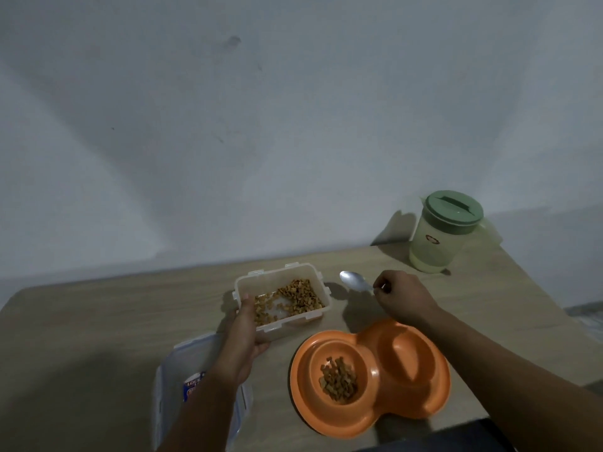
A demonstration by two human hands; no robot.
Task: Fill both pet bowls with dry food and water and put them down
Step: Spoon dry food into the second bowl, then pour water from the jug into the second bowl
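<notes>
**Kibble half done, water bowl dry**

Head view: left hand (248, 334) is gripping the near-left corner of the clear food container (283, 300), thumb over the rim, fingers curled under the side wall. Container is sitting open on the table (98, 321), kibble (295, 296) piled toward its far right. Right hand (403, 296) is pinching the spoon (355, 282) by the handle, fingers curled in tight; the bowl of the spoon is looking empty, hovering just right of the container.

Orange double pet bowl (370, 375) is sitting near the front edge. Its left well is holding a small heap of kibble; the right well is looking dry. Green-lidded jug (445, 231) is standing well apart at the far right, lid on. Container lid (199, 386) is lying under the left forearm.

Judging the step: another scoop. Best to keep the container pinned, dig into the far-right pile, carry the spoon level, tip low over the left well. Water probably comes after.
</notes>
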